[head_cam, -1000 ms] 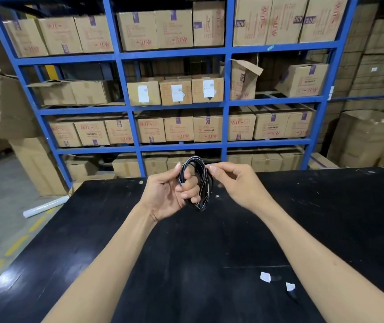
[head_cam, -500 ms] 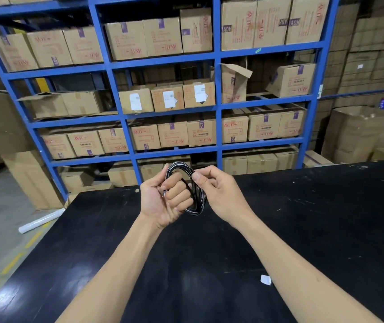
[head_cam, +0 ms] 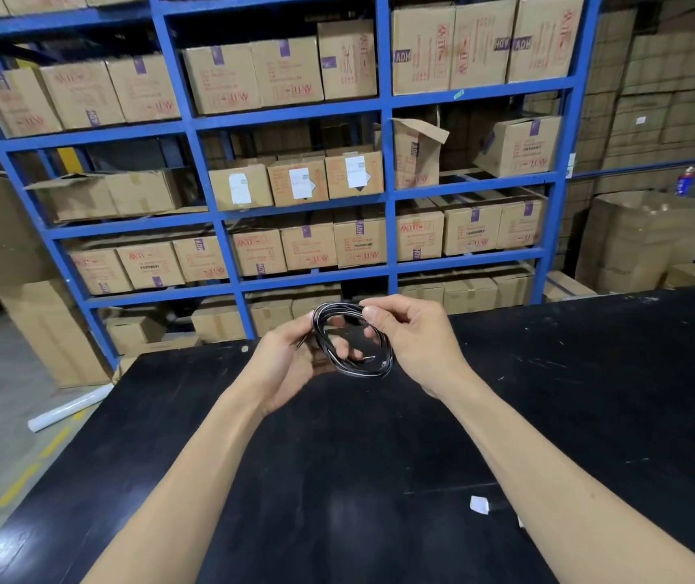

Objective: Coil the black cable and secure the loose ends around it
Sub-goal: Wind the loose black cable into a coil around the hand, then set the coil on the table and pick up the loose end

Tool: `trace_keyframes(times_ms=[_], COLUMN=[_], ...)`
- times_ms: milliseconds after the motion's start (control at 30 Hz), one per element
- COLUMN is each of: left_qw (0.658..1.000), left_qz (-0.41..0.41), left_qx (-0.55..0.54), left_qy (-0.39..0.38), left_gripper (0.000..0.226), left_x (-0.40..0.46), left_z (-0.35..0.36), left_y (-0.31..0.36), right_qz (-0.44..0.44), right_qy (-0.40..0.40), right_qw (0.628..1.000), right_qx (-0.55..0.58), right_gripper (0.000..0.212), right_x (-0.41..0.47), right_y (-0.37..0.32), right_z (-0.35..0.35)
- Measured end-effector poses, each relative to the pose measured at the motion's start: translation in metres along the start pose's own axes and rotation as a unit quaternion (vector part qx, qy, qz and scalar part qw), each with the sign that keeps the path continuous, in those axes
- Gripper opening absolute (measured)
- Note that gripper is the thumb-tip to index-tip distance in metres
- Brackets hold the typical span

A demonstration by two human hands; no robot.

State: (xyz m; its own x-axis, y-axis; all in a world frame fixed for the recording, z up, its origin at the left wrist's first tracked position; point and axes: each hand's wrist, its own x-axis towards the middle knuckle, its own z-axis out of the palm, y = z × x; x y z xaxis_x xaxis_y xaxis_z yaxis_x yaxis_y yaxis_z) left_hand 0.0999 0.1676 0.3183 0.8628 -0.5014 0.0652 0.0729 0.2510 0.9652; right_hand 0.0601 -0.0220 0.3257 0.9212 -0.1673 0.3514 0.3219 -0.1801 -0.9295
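The black cable [head_cam: 358,368] is wound into a small round coil of several loops, held in the air above the far part of the black table [head_cam: 379,478]. My left hand [head_cam: 282,364] grips the coil's left side, with its fingers showing through the middle of the loop. My right hand [head_cam: 417,339] pinches the coil's top right edge between thumb and forefinger. A short loose cable end sticks out by my left thumb, and another end lies inside the loop.
Two small white scraps [head_cam: 479,504] lie on the table near my right forearm. Beyond the table stands a blue shelving rack [head_cam: 388,183] full of cardboard boxes. A white roll [head_cam: 70,410] lies on the concrete floor at the left.
The coil has turned from edge-on to nearly face-on, its opening now visible. My right hand has shifted to the coil's upper right edge, and both hands sit slightly higher.
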Motion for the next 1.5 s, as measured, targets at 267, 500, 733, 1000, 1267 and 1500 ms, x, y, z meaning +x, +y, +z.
trace_keyframes(times_ms=[267,500,733,1000,1267,1500], left_qw=[0.969,0.963,0.972,0.987,0.922,0.988], left_qz=[0.102,0.155,0.072,-0.047,0.074,-0.089], left_qx=[0.129,0.031,0.004,-0.039,0.377,0.12], left_qy=[0.184,0.22,0.225,0.147,0.048,0.047], left_gripper=[0.058,0.037,0.043,0.04,0.038,0.017], left_x=[0.007,0.002,0.003,0.018,0.041,0.063], left_z=[0.029,0.048,0.065,0.06,0.053,0.091], left_y=[-0.015,-0.037,-0.054,-0.039,-0.059,-0.086], right_qz=[-0.132,-0.094,0.002,-0.006,-0.049,0.067], right_qy=[-0.032,0.006,0.123,0.056,0.054,0.066], right_qw=[0.962,0.96,0.976,0.962,0.929,0.944], right_qx=[-0.239,-0.263,-0.177,-0.267,-0.364,-0.317], right_gripper=[0.037,0.045,0.027,0.029,0.034,0.037], right_x=[-0.019,-0.023,-0.017,-0.008,-0.03,-0.036], right_y=[-0.001,0.006,0.01,0.008,0.032,0.063], right_z=[0.013,0.019,0.019,-0.014,-0.04,-0.076])
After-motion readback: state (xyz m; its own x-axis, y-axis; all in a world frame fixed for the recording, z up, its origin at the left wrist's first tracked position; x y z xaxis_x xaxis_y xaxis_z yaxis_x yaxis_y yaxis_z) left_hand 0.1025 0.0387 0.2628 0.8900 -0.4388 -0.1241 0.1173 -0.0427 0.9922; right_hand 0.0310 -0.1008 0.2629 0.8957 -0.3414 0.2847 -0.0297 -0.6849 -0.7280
